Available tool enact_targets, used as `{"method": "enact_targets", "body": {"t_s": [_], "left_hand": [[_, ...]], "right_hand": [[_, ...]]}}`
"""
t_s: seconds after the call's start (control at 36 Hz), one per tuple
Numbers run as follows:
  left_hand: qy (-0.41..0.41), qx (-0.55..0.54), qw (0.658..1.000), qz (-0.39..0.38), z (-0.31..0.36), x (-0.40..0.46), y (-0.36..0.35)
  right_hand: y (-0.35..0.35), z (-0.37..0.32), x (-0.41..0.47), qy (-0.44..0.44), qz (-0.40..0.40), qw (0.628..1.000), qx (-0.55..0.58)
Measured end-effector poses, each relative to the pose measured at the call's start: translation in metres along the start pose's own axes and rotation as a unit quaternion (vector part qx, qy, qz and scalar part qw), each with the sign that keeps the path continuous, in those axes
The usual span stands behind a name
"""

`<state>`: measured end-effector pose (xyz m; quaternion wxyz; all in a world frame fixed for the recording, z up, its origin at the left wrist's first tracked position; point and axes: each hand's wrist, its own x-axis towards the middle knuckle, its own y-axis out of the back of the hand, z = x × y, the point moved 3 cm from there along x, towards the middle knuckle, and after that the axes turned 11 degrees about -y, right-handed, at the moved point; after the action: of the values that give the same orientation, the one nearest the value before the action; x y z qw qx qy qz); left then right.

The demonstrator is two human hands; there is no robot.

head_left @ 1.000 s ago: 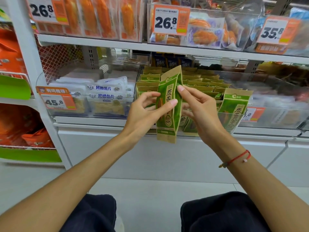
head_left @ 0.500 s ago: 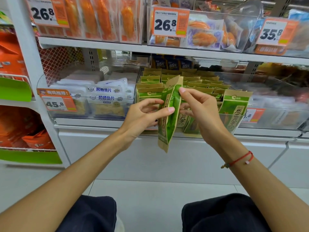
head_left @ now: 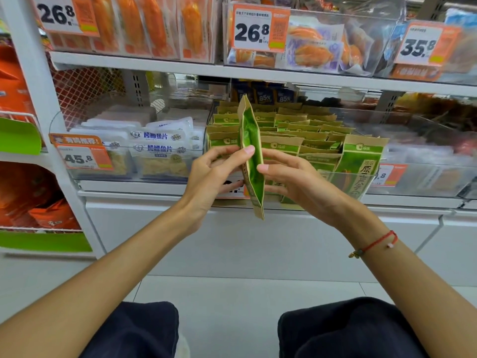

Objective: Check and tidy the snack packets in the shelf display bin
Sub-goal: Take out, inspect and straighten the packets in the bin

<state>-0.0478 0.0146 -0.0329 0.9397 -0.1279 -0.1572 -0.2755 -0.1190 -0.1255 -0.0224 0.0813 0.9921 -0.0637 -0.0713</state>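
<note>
We hold one green-and-tan snack packet upright at centre frame, turned edge-on toward us, in front of the clear display bin. Our left hand pinches its left face with the thumb; our right hand pinches its right face with a fingertip. The bin behind holds rows of matching green packets, one standing packet leaning at its front right corner. At left frame: white fish-slice packs and an orange price tag.
</note>
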Motion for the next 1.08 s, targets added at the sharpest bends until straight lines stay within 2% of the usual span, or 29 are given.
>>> {"method": "enact_targets", "body": {"t_s": [0.17,0.25,0.36,0.5,0.69,0.92,1.08], "left_hand": [[-0.044,0.038,0.998,0.009,0.009,-0.001,-0.001],[-0.075,0.062,0.995,0.037,0.011,-0.001,0.0],[-0.073,0.054,0.994,0.065,0.011,0.001,0.004],[-0.075,0.041,0.994,0.067,0.014,0.001,0.008],[-0.059,0.048,0.997,-0.016,0.011,-0.002,0.002],[0.02,0.038,0.997,-0.072,-0.003,-0.001,0.002],[-0.018,0.058,0.998,-0.032,-0.003,-0.002,0.001]], "right_hand": [[0.005,-0.003,-0.005,0.02,0.102,0.992,-0.069],[0.001,-0.005,-0.007,0.052,0.147,0.977,-0.145],[-0.005,-0.007,-0.008,0.084,0.185,0.961,-0.187],[-0.003,-0.009,-0.007,0.1,0.212,0.964,-0.129],[0.012,-0.011,-0.009,0.154,0.312,0.937,-0.004],[0.016,-0.009,-0.013,0.183,0.37,0.91,-0.033],[0.017,-0.006,-0.013,0.166,0.344,0.924,-0.036]]}}
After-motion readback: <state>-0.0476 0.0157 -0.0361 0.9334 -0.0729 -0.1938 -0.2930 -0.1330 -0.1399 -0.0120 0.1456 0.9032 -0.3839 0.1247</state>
